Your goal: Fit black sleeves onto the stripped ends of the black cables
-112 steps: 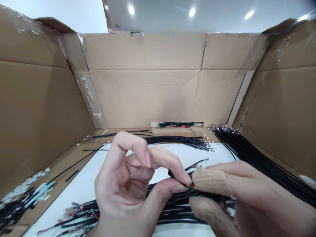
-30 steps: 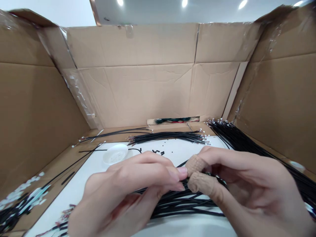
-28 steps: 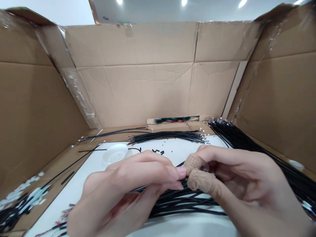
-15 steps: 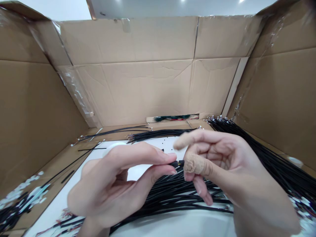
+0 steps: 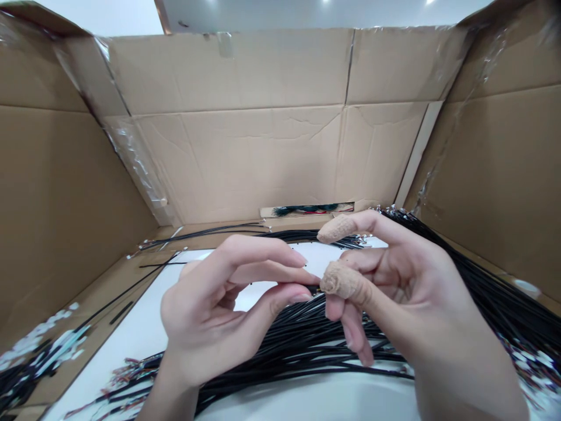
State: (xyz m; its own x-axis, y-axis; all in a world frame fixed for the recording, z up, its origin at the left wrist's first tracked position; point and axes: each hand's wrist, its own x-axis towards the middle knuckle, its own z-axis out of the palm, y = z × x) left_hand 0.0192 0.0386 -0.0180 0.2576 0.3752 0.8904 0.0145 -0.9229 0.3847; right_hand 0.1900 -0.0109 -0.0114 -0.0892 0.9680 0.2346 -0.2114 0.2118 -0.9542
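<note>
Near the middle of the view, my left hand [image 5: 228, 304] pinches a small black cable piece [image 5: 312, 289] between thumb and fingers, its index finger raised a little. My right hand [image 5: 390, 286] meets the other end of this piece with its thumb and lower fingers; the index finger is lifted away. Tan wrapping covers the right thumb tip and index fingertip. A short bit of yellow shows between the hands. Under them lies a thick bundle of black cables [image 5: 280, 351] on the white surface [image 5: 350, 397].
Cardboard walls [image 5: 258, 152] enclose the work area. Another large black cable bundle [image 5: 491, 292] runs down the right side. Thinner cables [image 5: 210, 231] lie at the back. Cables with white connectors [image 5: 52, 345] are at the left, near a short black strip [image 5: 121, 312].
My left hand has shifted right and its index finger has lifted off the piece. My right index finger has risen slightly. The gap between the hands is smaller.
</note>
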